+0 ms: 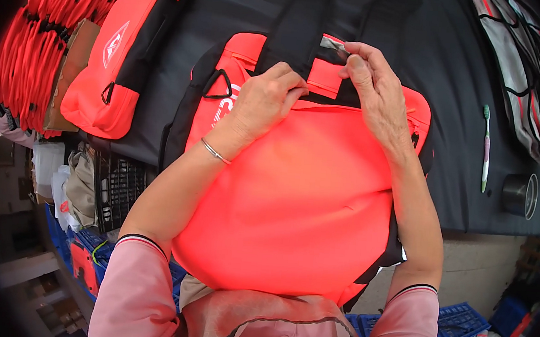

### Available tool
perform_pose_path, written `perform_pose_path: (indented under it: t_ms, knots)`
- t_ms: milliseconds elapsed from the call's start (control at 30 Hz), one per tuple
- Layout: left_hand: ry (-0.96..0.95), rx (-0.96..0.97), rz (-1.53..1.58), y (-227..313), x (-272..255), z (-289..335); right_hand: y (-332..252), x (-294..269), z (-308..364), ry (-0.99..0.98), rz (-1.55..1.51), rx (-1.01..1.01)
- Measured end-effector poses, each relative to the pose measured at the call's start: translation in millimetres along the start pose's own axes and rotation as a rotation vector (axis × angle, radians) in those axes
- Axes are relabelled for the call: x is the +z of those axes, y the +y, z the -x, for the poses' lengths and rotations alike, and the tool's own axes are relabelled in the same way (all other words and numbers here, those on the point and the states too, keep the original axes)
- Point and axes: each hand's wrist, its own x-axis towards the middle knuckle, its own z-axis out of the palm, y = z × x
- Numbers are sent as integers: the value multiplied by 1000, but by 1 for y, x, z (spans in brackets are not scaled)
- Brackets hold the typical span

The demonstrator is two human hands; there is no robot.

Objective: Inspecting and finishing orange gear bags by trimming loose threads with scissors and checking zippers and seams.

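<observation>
A bright red-orange backpack (294,190) with black sides lies across the near edge of the table and over my lap, its top turned away from me. My left hand (266,101) is closed, its fingers pinching the bag's upper edge beside a wide black strap (294,36). At the top right of the bag, my right hand (379,94) is closed too, thumb and fingers gathered at the black-edged top. A small grey shiny patch (333,44) shows beside those fingertips. Left of my left hand is a black triangular ring (218,86).
Another red-and-black bag (116,59) lies at the left, by a cardboard piece (73,74) and stacked red pieces (31,70). On the right are a toothbrush (485,149), a metal cup (520,195) and grey black-edged pieces (522,75). A black crate (117,187) stands below the table.
</observation>
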Motion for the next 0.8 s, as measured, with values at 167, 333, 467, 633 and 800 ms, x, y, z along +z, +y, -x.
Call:
perform_pose_path:
  t_ms: [167, 333, 467, 633, 800]
  knots:
    - [-17, -83, -92, -1, 5, 4, 12, 7, 3, 8, 134, -95]
    - [43, -161, 116, -8, 6, 8, 3, 14, 12, -12, 728, -168]
    - [58, -178, 148, -8, 5, 8, 10, 19, 12, -39, 855, -287]
    - [63, -176, 152, -8, 7, 7, 12, 22, 8, -67, 850, -450]
    - [69, -172, 147, -9, 8, 8, 17, 25, 6, -81, 916, -488]
